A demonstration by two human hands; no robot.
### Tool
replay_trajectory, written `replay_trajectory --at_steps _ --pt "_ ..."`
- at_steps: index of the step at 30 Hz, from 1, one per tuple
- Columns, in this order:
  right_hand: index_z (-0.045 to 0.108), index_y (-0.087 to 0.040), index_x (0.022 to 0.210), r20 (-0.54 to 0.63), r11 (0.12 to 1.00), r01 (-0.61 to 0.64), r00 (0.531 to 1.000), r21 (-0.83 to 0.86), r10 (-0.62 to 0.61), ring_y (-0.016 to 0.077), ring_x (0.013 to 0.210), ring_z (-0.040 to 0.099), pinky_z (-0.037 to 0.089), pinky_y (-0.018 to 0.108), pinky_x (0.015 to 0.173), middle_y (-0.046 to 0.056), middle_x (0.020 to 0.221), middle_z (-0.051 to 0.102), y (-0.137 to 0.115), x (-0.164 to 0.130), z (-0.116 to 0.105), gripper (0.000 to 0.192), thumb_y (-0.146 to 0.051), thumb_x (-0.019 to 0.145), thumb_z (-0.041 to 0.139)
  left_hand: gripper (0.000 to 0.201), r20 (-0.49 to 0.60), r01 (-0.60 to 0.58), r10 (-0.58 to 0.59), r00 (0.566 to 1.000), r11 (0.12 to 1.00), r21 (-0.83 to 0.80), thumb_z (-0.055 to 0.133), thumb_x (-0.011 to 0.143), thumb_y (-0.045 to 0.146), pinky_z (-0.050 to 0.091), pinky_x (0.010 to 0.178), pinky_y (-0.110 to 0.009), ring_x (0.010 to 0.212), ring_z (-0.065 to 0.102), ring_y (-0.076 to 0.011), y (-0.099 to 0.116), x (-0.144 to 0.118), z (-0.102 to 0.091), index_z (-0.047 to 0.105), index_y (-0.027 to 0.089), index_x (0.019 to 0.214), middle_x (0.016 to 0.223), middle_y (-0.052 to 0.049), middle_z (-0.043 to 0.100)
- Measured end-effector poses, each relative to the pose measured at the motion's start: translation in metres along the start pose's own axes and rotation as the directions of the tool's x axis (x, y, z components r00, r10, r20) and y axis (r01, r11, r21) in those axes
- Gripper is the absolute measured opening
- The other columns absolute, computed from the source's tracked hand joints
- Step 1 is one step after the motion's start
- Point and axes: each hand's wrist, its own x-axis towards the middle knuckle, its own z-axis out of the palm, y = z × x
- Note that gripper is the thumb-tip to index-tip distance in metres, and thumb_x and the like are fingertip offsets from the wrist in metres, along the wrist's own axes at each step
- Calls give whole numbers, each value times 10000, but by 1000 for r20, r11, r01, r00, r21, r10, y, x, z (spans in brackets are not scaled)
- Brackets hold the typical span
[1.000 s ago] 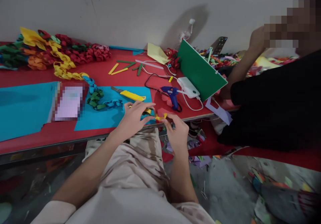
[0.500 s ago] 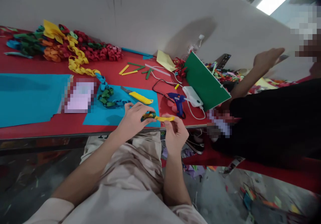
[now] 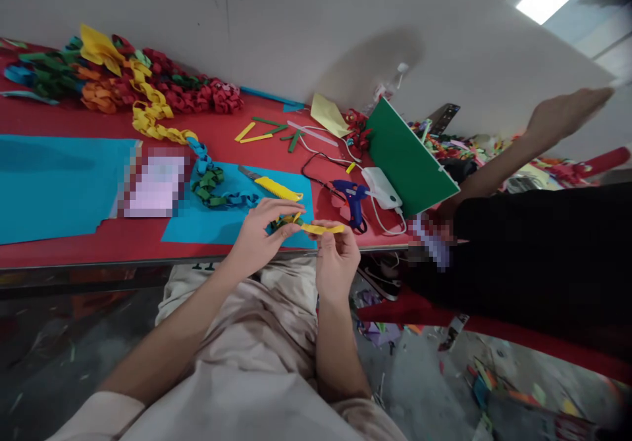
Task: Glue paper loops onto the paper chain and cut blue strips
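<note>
Two hands share one yellow paper strip (image 3: 320,228), and its long axis runs almost level between them, left to right along the near edge of the counter (image 3: 123,250). My right hand (image 3: 336,263) sits under the strip's right half, fingers (image 3: 330,235) pressed together with the thumb, pinching the paper from below so the free end pokes out just past them to the right. My left hand (image 3: 259,237) holds the other end: thumb and forefinger are closed on the spot where the strip meets the last green link of the paper chain (image 3: 217,187), so the joint lies right at my left fingertips, not at my right. The chain trails away from my left fingers, up and to the left over a blue sheet (image 3: 197,227) and on toward the yellow links farther back.

Just beyond my left fingers, apart from them, lies a yellow-handled cutter (image 3: 271,187), its length slanting up and away to the left. Beyond my right fingers, up and slightly right, a blue glue gun (image 3: 351,197) stands near the counter's edge; my right hand is the nearer of the two to it. Another person's arm (image 3: 518,151) reaches out well to the right of both my hands.
</note>
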Motion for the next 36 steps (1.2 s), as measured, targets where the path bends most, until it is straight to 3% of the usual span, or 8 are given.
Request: replay_trajectory --at_steps 4,9,14,19,23,28,33,36 --pt "725 -207 978 124 986 34 992 -166 -13 191 908 693 577 300 747 80 1046 737 -4 2 1 236 -432 911 748 197 -52 -45 49 997 996 74 697 981 349 535 919 -306 1066 669 -198 5 -3 -5 761 226 1122 1082 -66 737" --pt "756 -209 963 232 969 72 973 -235 -16 166 785 648 544 289 703 40 889 707 -8 1 1 209 -412 940 711 264 123 -159 142 982 977 144 553 1053 228 548 816 -234 952 674 -141 16 -4 -11 743 248 1236 1069 -66 683" --pt "780 -215 1089 214 971 97 976 -217 -50 143 776 654 540 275 673 68 1051 718 -13 1 5 217 -348 996 636 361 80 108 -109 991 994 13 591 1043 332 566 827 -242 969 698 -160 20 -7 -15 644 242 1388 1122 -73 722" --pt "747 -205 1165 188 981 7 982 -196 30 165 806 685 575 292 729 56 975 743 -13 -1 13 255 -340 960 679 302 -9 248 -253 968 954 -167 637 1011 409 586 802 -243 954 723 -177 14 -12 -17 718 189 1200 1138 -89 753" --pt "750 -222 1125 202 974 64 979 -218 -19 196 928 707 587 325 814 79 1092 743 -10 -4 19 219 -358 972 670 243 -65 69 -65 996 996 60 588 1043 307 576 827 -238 1015 703 -168 13 -12 -18 735 233 1221 1150 -75 727" --pt "738 -222 1197 113 924 98 992 -371 -59 210 934 720 586 353 847 98 1116 765 -5 -3 24 297 -393 1025 566 310 -27 -161 179 984 934 319 558 1044 203 591 914 -269 1051 701 -172 15 -19 -12 686 246 1323 1129 -83 702" --pt "774 -196 1042 172 884 138 983 -446 -67 204 813 712 548 320 747 69 930 792 -8 3 26 294 -412 1023 577 423 42 -273 277 960 891 363 543 1032 144 581 1018 -329 1105 699 -197 13 -33 -4 592 274 1432 1166 -89 701" --pt "790 -197 999 236 856 227 963 -464 -128 191 760 695 523 306 704 61 878 783 -12 3 27 300 -380 1040 556 432 -39 -254 284 958 903 347 586 1010 130 588 1001 -309 1092 706 -187 13 -37 -2 584 263 1421 1175 -86 703"
